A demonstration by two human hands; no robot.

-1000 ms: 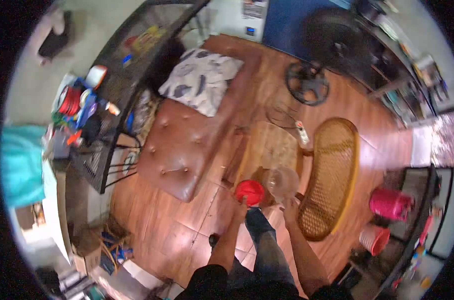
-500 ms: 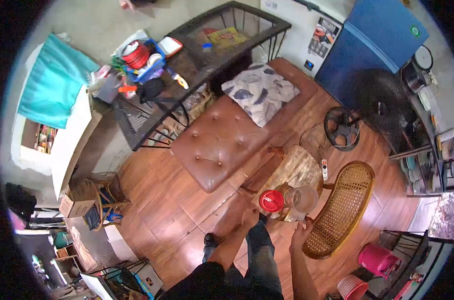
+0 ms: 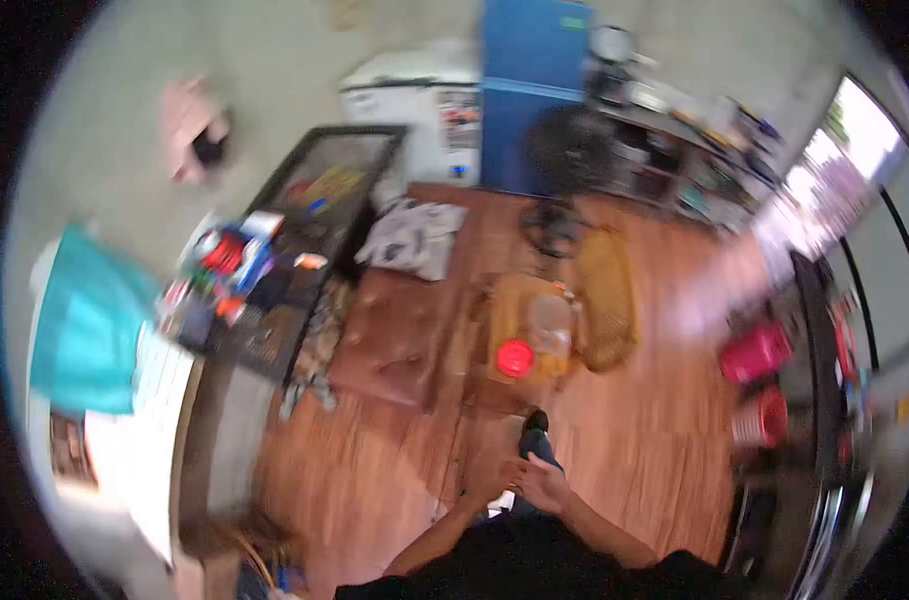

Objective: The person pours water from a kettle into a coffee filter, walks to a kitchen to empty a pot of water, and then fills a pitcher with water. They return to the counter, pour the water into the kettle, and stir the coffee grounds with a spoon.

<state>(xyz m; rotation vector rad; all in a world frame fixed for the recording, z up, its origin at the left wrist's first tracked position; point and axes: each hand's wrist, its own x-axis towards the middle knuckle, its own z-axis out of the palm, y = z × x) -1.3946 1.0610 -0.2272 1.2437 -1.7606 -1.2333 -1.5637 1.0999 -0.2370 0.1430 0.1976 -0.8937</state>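
My left hand [image 3: 489, 480] and my right hand [image 3: 542, 485] meet low in front of my body, with fingertips overlapping at a small pale spot. The left fingers are smeared by motion and partly covered. My right palm faces up, its fingers loosely stretched toward the left hand. Beyond both hands stands a small wooden table [image 3: 508, 310]. On it are a round red lid [image 3: 515, 358], nearest me, and a clear plastic container [image 3: 550, 315] just behind and right of it. Neither hand touches these two.
A woven cane seat [image 3: 607, 300] stands right of the table, and a brown tufted bench [image 3: 389, 335] to its left. Farther back are a standing fan [image 3: 572, 145] and a blue fridge [image 3: 529, 130]. A pink gas cylinder [image 3: 756, 352] and a red-and-white bucket [image 3: 759, 420] stand at right.
Both hands have drawn back from the red lid and clear container and come together near my body. The lid and container stay on the table. My view has swung to the right.
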